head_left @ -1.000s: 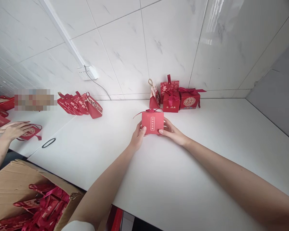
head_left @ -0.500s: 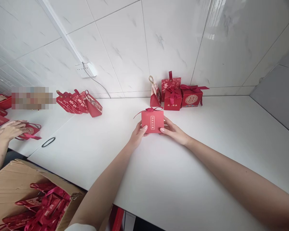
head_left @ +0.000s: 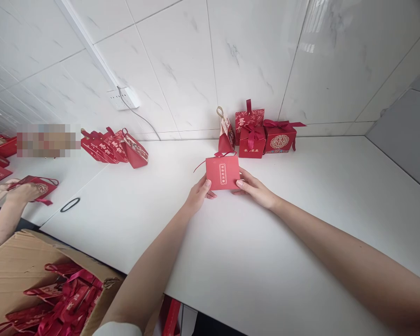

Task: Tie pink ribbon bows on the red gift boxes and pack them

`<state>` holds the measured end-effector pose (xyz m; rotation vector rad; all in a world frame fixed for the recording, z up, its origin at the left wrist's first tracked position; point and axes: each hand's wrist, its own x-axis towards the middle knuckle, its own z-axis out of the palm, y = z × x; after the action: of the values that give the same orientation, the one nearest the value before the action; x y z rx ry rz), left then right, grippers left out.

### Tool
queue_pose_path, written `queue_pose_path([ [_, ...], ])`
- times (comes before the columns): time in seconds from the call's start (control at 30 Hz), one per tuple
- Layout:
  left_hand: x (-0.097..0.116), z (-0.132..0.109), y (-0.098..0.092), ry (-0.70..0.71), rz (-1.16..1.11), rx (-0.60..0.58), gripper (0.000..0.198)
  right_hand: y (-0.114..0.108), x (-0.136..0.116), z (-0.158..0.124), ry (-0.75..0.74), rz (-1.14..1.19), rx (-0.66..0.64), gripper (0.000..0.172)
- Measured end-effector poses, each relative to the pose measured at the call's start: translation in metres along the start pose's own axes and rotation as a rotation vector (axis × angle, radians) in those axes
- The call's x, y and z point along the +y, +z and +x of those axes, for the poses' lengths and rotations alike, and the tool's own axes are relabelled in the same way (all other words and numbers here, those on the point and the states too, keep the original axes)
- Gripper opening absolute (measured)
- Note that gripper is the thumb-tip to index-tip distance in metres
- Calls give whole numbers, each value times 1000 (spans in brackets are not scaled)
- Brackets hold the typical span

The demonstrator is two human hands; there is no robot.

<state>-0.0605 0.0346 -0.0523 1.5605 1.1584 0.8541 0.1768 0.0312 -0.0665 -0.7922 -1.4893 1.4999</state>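
Note:
Both my hands hold a red gift box (head_left: 215,173) above the white table, one at each side. It has a gold-framed column of characters on the face toward me and a dark red ribbon on top. My left hand (head_left: 198,191) grips its left edge, thumb on the front. On the right edge, my right hand (head_left: 254,187) has its thumb on the lower corner, the fingers partly hidden behind. Just beyond stand a small red box with a bow (head_left: 252,143), a wider red box with a round gold emblem (head_left: 280,140), a tall patterned box (head_left: 243,122) and a triangular box (head_left: 226,137).
Several red gift boxes (head_left: 117,147) lean in a row at the back left. A black ring (head_left: 70,205) lies on the white table (head_left: 283,261). An open cardboard carton (head_left: 14,275) full of red boxes stands at lower left. Another person's hands (head_left: 19,193) handle a red box.
The gift box in my hands has tilted slightly, its right side a little higher. At the left, the other person's hands have shifted on their red box, which has turned.

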Motion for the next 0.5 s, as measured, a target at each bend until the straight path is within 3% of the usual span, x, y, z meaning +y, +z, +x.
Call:
queue_pose_path([
  [0.23, -1, 1, 1, -4, 6, 29, 77, 1, -4, -2, -17, -11, -15, 63],
  [0.33, 0, 1, 1, 63, 3, 58, 83, -1, -1, -2, -26, 3, -27, 64],
  [0.5, 7, -2, 2, 129, -9, 135, 75, -6, 8, 3, 13, 143, 2, 56],
])
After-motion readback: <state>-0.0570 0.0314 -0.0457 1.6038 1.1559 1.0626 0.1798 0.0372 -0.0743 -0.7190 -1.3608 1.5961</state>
